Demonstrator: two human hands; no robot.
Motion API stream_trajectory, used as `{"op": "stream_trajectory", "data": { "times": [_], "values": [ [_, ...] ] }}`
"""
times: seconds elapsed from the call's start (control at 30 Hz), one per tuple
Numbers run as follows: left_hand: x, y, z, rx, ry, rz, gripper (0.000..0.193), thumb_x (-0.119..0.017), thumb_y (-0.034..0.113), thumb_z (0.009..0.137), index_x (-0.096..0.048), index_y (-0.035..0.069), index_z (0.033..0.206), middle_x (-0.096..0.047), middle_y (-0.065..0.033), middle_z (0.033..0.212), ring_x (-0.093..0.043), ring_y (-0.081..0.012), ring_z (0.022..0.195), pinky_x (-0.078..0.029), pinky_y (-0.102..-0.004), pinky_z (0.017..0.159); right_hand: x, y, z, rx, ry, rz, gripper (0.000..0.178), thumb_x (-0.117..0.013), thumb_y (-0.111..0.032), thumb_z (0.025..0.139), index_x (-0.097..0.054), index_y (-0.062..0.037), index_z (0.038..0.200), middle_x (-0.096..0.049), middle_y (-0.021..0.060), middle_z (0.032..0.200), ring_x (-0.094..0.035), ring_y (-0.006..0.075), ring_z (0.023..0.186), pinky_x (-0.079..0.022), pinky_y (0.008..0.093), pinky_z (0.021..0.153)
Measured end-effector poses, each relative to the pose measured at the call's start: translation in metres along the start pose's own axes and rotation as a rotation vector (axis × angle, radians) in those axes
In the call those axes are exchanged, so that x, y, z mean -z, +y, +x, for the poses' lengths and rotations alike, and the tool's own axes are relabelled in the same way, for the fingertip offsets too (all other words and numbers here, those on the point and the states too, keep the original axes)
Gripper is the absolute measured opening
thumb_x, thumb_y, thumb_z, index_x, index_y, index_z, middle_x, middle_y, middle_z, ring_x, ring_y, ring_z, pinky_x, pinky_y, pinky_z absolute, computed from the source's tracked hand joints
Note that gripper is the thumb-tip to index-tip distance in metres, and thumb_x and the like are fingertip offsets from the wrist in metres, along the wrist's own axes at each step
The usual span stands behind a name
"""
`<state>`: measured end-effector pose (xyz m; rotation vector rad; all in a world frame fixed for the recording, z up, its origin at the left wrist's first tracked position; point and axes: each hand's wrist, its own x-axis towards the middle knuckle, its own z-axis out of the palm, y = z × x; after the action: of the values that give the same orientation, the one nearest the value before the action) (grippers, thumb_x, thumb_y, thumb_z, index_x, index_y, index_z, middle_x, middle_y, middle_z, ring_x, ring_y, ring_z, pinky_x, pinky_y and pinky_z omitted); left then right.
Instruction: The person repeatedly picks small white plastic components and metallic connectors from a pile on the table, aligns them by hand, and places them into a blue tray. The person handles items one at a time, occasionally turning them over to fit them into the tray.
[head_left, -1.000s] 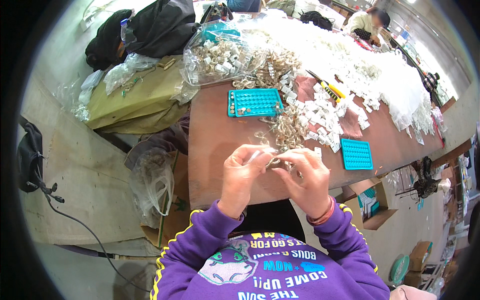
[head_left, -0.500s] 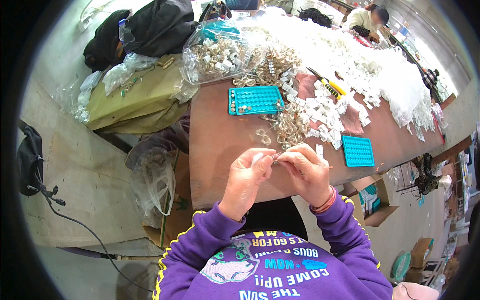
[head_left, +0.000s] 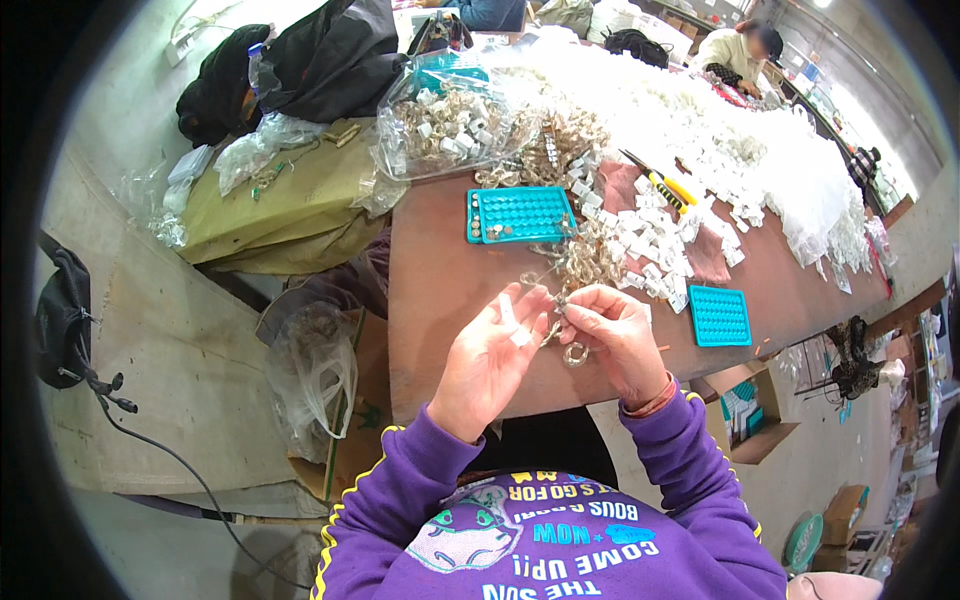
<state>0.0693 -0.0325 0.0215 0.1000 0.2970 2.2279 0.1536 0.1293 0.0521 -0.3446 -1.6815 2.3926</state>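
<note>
My left hand (head_left: 492, 355) is turned palm up over the near part of the table, its fingers stretched out. White patches show on its fingers; whether they are tape or small pieces I cannot tell. Close beside it, my right hand (head_left: 612, 335) pinches a string of clear, pale-gold loops. One round loop (head_left: 575, 355) dangles under the right fingers, and others lie against the left fingertips. Just beyond both hands spreads a pile of similar clear loops (head_left: 590, 262), mixed with small white tags (head_left: 655, 240).
A teal compartment tray (head_left: 520, 213) holding small round pieces lies at left, another teal tray (head_left: 720, 317) at right. Yellow-handled pliers (head_left: 672, 192) rest on the tags. Behind are a filled clear bag (head_left: 445, 125) and a white heap (head_left: 700, 130). A person (head_left: 738, 55) sits at far right.
My left hand has opened from a pinch and turned palm up. The right hand stays pinched, and loops now hang visibly between the hands. The view has shifted slightly.
</note>
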Motion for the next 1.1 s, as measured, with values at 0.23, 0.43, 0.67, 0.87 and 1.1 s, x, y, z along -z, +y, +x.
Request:
{"op": "stream_trajectory", "data": {
  "times": [0.23, 0.43, 0.67, 0.87, 1.1],
  "values": [
    [-0.011, 0.013, 0.002, -0.025, 0.067, 0.253, 0.038, -0.053, 0.011, 0.099, -0.042, -0.004, 0.132, -0.051, -0.0183, 0.132, -0.052, -0.0237, 0.123, -0.043, -0.0348, 0.107, -0.011, -0.017, 0.011, -0.126, -0.020, 0.079, 0.015, -0.065, -0.016, 0.093, -0.064, -0.0024, 0.100, -0.066, 0.0016, 0.084, -0.063, 0.0081, 0.071, -0.049, 0.0214, 0.066],
    [-0.024, 0.029, 0.013, -0.349, -0.037, 0.791, 0.036, -0.062, 0.014, 0.095, -0.054, -0.001, 0.127, -0.066, -0.0078, 0.108, -0.062, -0.0137, 0.096, -0.049, -0.0259, 0.082, -0.019, -0.070, 0.024, 0.102, -0.219, 0.086, 0.012, -0.062, -0.011, 0.093, -0.063, 0.0001, 0.098, -0.063, 0.0029, 0.081, -0.060, 0.0090, 0.073, -0.048, 0.0232, 0.070],
    [-0.013, 0.013, 0.006, -0.528, 0.037, 0.741, 0.020, -0.071, -0.001, 0.084, -0.059, 0.004, 0.100, -0.066, -0.0037, 0.093, -0.062, -0.0093, 0.084, -0.050, -0.0233, 0.073, -0.037, -0.030, 0.021, -0.119, -0.207, 0.115, 0.014, -0.066, -0.015, 0.092, -0.065, -0.0021, 0.096, -0.064, 0.0011, 0.082, -0.059, 0.0076, 0.068, -0.047, 0.0217, 0.063],
    [-0.012, 0.010, 0.004, -0.563, 0.085, 0.812, 0.021, -0.072, -0.002, 0.083, -0.059, 0.003, 0.100, -0.067, -0.0035, 0.094, -0.063, -0.0086, 0.084, -0.052, -0.0234, 0.077, -0.036, -0.020, 0.016, -0.045, -0.173, 0.017, 0.015, -0.068, -0.015, 0.091, -0.065, -0.0013, 0.096, -0.064, 0.0008, 0.082, -0.057, 0.0061, 0.067, -0.045, 0.0197, 0.062],
    [-0.017, 0.018, -0.002, -0.471, 0.083, 0.929, 0.020, -0.072, -0.005, 0.082, -0.061, 0.002, 0.098, -0.068, -0.0047, 0.092, -0.064, -0.0093, 0.084, -0.052, -0.0229, 0.076, -0.038, -0.029, 0.010, 0.143, -0.128, -0.538, 0.014, -0.069, -0.006, 0.089, -0.065, 0.0039, 0.097, -0.068, 0.0057, 0.086, -0.064, 0.0089, 0.074, -0.052, 0.0231, 0.067]
  ]
}}
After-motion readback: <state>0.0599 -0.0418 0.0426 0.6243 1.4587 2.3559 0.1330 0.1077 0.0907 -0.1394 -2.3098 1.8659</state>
